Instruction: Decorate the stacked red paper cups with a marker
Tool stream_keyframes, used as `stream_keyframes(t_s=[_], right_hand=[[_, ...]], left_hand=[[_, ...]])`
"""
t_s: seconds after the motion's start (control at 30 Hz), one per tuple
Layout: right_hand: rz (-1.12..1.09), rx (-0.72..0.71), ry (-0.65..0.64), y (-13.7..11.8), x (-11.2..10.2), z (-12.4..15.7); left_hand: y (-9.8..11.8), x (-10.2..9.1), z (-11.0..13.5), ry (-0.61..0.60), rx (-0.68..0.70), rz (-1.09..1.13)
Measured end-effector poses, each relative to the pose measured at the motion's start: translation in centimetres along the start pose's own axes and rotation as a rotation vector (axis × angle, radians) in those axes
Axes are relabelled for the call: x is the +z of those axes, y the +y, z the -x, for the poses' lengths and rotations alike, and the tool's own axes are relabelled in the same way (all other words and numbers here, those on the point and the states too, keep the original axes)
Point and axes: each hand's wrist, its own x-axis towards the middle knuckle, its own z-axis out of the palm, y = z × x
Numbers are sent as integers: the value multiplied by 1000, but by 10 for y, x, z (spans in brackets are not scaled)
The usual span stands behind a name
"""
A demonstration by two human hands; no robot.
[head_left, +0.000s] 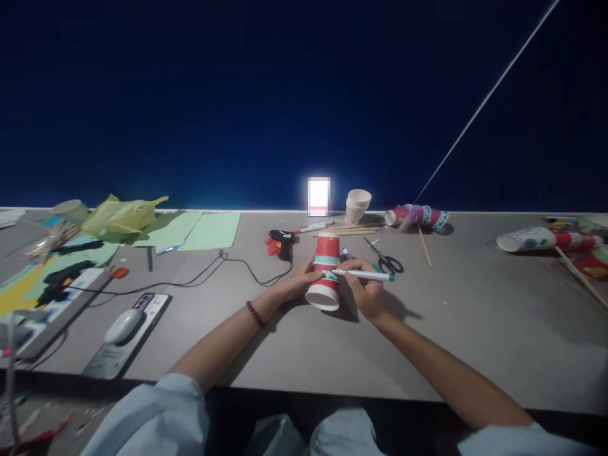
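Observation:
My left hand (300,284) is wrapped around the side of a red paper cup piece (325,288) with white and teal patterned bands. It looks like two cups joined end to end, and its white rim tilts towards me. Between the fingers of my right hand (368,294) lies a white marker (373,275) with a teal end. Its tip points left and is at the patterned band; whether it touches the surface I cannot tell. Just beyond my right hand are black-handled scissors (390,263). A black glue gun (284,242) rests past my left hand.
Stacked white paper cups (358,204) stand at the back, behind wooden sticks (349,229). Decorated cup pieces (430,217) lie to the right. Leftward are green paper sheets (211,230), a yellow bag (121,215), a power strip (66,310) and a phone (142,339) under a white mouse (124,325).

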Motion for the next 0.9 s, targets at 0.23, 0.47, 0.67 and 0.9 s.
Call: stream_keyframes(t_s=[0.23,0.47,0.67,0.9], right_hand=[[-40,-19,-43,0,0,1],[-38,-11,-11,-2,0,0],[-1,-12,7,2,0,0],[-10,14,-5,1,-1,0]], left_hand=[[2,1,0,-18,-6,-2],[0,-2,0,-20,-4,-21],[-3,-4,-2,-2,-1,-16],[-2,-4,-1,-22,1,-24]])
